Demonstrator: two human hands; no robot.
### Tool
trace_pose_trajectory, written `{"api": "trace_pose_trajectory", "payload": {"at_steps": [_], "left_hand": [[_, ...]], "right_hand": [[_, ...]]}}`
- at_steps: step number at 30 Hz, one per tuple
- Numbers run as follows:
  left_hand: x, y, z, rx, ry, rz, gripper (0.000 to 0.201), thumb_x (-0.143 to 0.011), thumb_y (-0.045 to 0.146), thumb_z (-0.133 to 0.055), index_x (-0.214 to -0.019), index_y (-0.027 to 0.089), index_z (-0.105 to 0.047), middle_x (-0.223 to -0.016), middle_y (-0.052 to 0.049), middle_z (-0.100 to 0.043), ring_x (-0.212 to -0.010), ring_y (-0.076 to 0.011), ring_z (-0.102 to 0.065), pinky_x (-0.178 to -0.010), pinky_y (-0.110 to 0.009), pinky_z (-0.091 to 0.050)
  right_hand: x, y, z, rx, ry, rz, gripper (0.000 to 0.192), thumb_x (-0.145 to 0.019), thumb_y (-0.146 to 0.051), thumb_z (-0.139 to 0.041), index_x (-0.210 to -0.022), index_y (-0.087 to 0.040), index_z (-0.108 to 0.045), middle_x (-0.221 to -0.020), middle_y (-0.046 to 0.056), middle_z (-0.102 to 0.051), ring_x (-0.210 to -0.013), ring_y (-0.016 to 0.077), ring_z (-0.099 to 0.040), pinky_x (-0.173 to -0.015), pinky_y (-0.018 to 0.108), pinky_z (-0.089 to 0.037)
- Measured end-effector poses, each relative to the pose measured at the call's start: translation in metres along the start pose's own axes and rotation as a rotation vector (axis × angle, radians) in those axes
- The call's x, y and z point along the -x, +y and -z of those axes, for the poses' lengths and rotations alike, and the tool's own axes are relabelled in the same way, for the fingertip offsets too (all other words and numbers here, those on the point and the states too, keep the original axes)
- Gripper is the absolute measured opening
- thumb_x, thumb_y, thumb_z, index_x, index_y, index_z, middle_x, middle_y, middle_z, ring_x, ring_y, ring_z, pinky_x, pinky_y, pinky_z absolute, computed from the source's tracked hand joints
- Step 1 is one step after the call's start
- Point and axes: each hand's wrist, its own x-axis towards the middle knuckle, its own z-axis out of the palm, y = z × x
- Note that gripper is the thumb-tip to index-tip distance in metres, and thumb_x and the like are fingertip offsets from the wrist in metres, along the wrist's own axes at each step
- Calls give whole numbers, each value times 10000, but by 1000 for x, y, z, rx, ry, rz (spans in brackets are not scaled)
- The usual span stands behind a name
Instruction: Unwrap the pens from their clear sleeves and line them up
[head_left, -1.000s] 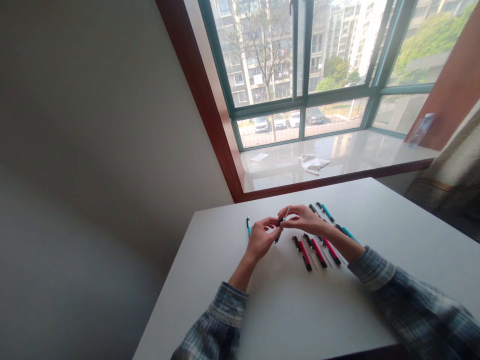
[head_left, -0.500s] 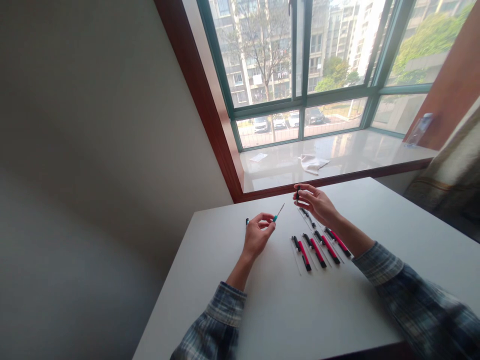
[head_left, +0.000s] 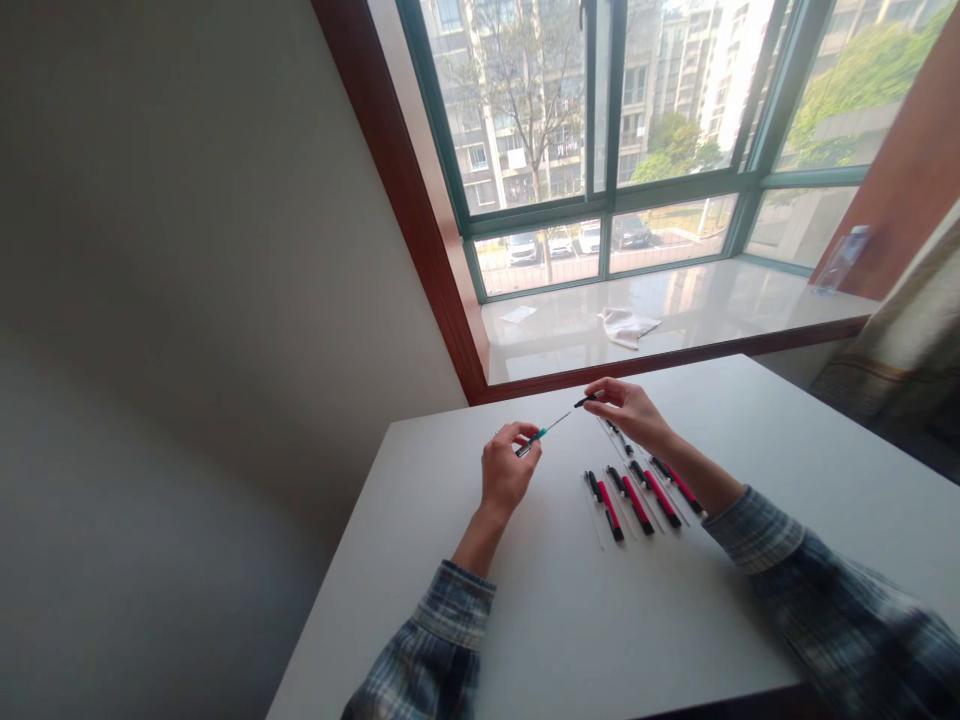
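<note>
My left hand [head_left: 508,468] pinches a teal pen barrel [head_left: 537,436] with a dark and silver end near the fingers. A thin refill [head_left: 558,421] sticks out of it, up and to the right. Across from its tip, my right hand [head_left: 628,412] holds a small black pen part [head_left: 583,402] between thumb and fingers. A small gap separates that part from the refill. Below my right hand lie several red pen barrels [head_left: 636,505], with black pen parts [head_left: 592,485] and thin refills [head_left: 598,522] beside them. Another black part [head_left: 627,447] lies under my right wrist, partly hidden.
The white table [head_left: 420,560] meets a wall on the left and a window ledge [head_left: 547,350] at the back. On the ledge lie a white cloth [head_left: 627,327] and a piece of paper [head_left: 518,314]. A clear bottle [head_left: 841,262] stands at its right end; a curtain [head_left: 885,350] hangs nearby.
My left hand has turned, so the teal barrel now lies more level along my fingers. The black part in my right hand has tipped from upright to point left, toward the refill.
</note>
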Motion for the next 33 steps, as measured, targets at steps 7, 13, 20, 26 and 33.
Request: {"api": "trace_pose_trajectory", "payload": {"at_steps": [7, 13, 20, 26, 33], "left_hand": [[1, -3, -1, -2, -2, 5, 122, -834, 199, -650, -903, 258, -731, -942, 5, -754, -812, -171, -685, -792, -309, -561], [1, -2, -1, 5, -12, 4, 110, -841, 218, -649, -904, 252, -733, -955, -6, -753, -824, -183, -687, -791, -323, -566], [1, 2, 0, 14, -25, -4, 112, -838, 217, -656, -909, 246, -738, -955, -17, -754, -820, -192, -690, -787, -341, -575], [1, 8, 1, 20, -54, -29, 120, -839, 205, -658, -916, 245, -741, -948, -14, -751, -834, -188, -690, -791, -332, -573], [2, 11, 0, 24, -70, -48, 118, -835, 184, -655, -898, 244, -735, -954, -12, -752, -851, -191, -685, -780, -318, -568]], "right_hand": [[1, -2, 1, -84, -35, -71, 377, -828, -500, -745, -1077, -218, -763, -949, 56, -729, -846, 195, -618, -734, 319, -495], [1, -2, 1, -58, -63, -60, 403, -824, -518, -739, -1083, -210, -770, -879, 42, -715, -774, 176, -595, -703, 315, -481], [2, -1, -3, 0, -128, -18, 392, -835, -508, -738, -1085, -206, -752, -843, 36, -701, -786, 186, -624, -723, 322, -491], [5, -4, -11, -39, -214, -20, 341, -812, -465, -776, -1019, -199, -726, -1021, 68, -734, -891, 207, -677, -804, 342, -535], [6, -7, -13, 29, -268, -1, 359, -819, -504, -762, -1014, -203, -755, -1035, 78, -760, -916, 231, -709, -829, 358, -558]]}}
